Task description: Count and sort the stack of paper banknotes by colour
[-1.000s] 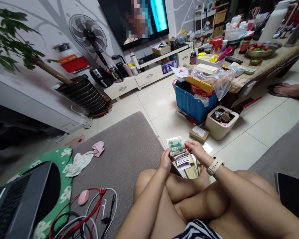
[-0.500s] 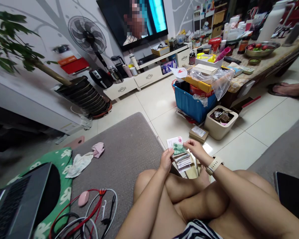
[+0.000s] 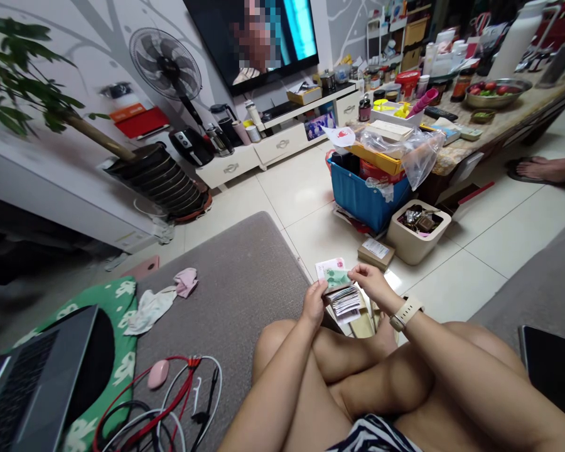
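My left hand [image 3: 314, 304] is closed on a folded stack of banknotes [image 3: 346, 302], thumb on top, above my crossed legs. The stack's many layered edges face me. On its far side shows a green banknote [image 3: 336, 277], with a whitish note [image 3: 327, 267] bearing a pink mark behind it. My right hand [image 3: 370, 281], a beige watch [image 3: 407, 312] on its wrist, pinches the right end of the green banknote between thumb and fingers. Below the stack, pale yellowish objects [image 3: 363, 323] are partly hidden by it and my leg.
Cables [image 3: 188, 376], a pink case [image 3: 158, 375] and a laptop [image 3: 51, 376] lie on the grey seat to my left. A phone [image 3: 550, 370] is at my right. Ahead on the floor stand a small box [image 3: 375, 253], a beige bin [image 3: 417, 248] and a blue basket [image 3: 367, 201].
The green banknote has tilted and now shows as a narrower strip, while the stack's layered edges show more. My right hand has shifted very slightly; my left hand keeps its hold.
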Demonstrator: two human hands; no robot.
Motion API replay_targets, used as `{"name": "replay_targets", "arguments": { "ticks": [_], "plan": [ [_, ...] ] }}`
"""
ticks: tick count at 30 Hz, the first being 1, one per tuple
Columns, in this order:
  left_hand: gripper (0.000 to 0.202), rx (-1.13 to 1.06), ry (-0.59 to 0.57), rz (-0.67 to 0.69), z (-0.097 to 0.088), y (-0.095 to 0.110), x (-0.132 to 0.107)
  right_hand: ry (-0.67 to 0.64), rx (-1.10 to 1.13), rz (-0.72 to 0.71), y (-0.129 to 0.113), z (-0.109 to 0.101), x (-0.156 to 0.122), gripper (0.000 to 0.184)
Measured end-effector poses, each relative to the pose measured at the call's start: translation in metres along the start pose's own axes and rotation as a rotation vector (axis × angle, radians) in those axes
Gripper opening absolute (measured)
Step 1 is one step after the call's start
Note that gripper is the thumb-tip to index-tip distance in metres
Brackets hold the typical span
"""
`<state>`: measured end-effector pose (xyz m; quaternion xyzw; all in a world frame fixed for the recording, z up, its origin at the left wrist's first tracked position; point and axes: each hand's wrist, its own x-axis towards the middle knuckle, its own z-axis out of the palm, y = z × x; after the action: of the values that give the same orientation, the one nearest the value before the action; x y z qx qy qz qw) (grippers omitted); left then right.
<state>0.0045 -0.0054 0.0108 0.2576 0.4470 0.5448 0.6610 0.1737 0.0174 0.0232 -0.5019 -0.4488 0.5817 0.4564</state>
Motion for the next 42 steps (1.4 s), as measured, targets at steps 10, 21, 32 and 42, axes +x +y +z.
{"name": "replay_targets", "arguments": {
  "ticks": [10,21,32,42],
  "plan": [
    [0.024,0.0,0.109,0.063,-0.006,-0.007,0.008,-0.058,0.036,0.024,-0.012,0.003,-0.003,0.026],
    [0.024,0.008,0.123,0.055,-0.006,-0.007,0.009,-0.104,0.077,0.015,-0.01,0.004,-0.003,0.029],
    [0.027,0.024,0.073,0.031,0.002,0.0,0.002,-0.056,0.054,-0.003,0.002,0.002,0.0,0.031],
    [0.029,0.045,0.019,0.02,0.0,-0.001,0.002,-0.046,-0.026,-0.017,0.005,0.001,0.002,0.034]
  ]
}}
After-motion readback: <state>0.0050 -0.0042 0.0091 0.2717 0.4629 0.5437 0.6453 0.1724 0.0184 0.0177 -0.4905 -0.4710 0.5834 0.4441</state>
